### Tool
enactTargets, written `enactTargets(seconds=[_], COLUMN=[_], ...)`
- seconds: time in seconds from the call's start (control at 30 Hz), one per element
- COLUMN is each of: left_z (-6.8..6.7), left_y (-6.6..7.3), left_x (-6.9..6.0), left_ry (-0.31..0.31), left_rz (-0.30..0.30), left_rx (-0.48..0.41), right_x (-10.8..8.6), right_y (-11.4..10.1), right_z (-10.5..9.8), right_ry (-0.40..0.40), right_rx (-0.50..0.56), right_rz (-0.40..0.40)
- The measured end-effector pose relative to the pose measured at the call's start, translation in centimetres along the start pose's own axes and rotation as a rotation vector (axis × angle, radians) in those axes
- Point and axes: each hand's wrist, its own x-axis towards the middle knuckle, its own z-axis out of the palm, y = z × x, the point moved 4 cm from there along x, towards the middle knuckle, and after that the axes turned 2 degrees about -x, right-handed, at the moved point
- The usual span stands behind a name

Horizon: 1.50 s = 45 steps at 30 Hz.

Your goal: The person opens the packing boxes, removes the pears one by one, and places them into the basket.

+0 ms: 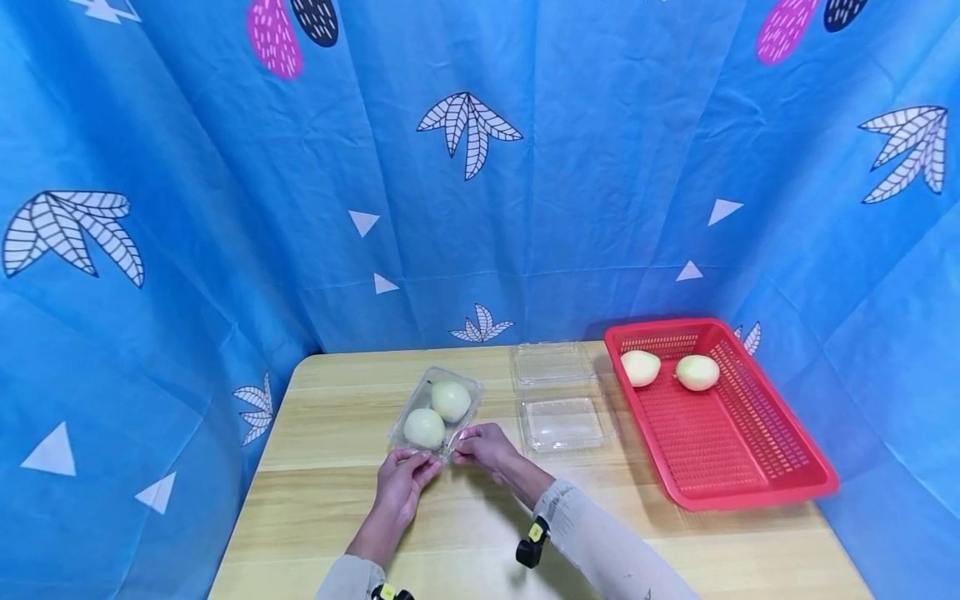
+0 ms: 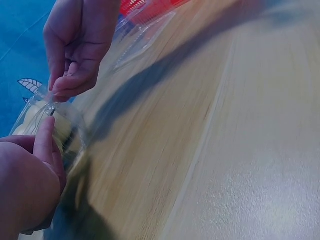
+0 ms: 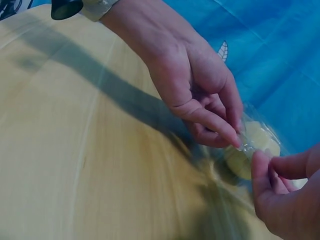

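Note:
A clear plastic box (image 1: 405, 414) stands tilted in line on the table's left half, with two pale green round fruits (image 1: 451, 401) inside. At its near edge the left hand (image 1: 400, 492) pinches the rim between thumb and fingers. The right hand (image 1: 495, 454) pinches the box's near right corner. In the left wrist view both the left hand (image 2: 30, 185) and the right hand (image 2: 80, 47) meet at the thin plastic edge. The right wrist view has the right hand's (image 3: 195, 85) fingertips on the plastic, close to the left hand (image 3: 290, 192). Whether the lid is fastened, I cannot tell.
An open clear plastic box (image 1: 562, 423) lies right of the hands, its lid half at the back. Farther right is a red basket (image 1: 720, 433) holding two pale fruits (image 1: 697, 372). Behind the wooden table (image 1: 322, 500) hangs a blue patterned curtain (image 1: 600, 208).

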Motion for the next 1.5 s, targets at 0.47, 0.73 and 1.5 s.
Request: enactTargets(seconds=[0.47, 0.73, 1.5], left_z=[0.0, -0.1, 0.0], left_y=[-0.1, 0.0, -0.3], left_x=[-0.1, -0.2, -0.3], left_ry=[0.033, -0.002, 0.012], left_rz=[0.004, -0.008, 0.004], left_rx=[0.007, 0.016, -0.007], right_x=[-0.3, -0.4, -0.8], right_y=[-0.3, -0.4, -0.4], right_z=[0.6, 0.4, -0.5], right_ry=[-0.007, -0.012, 0.011], right_rx=[-0.057, -0.048, -0.029], right_rz=[-0.040, -0.017, 0.045])
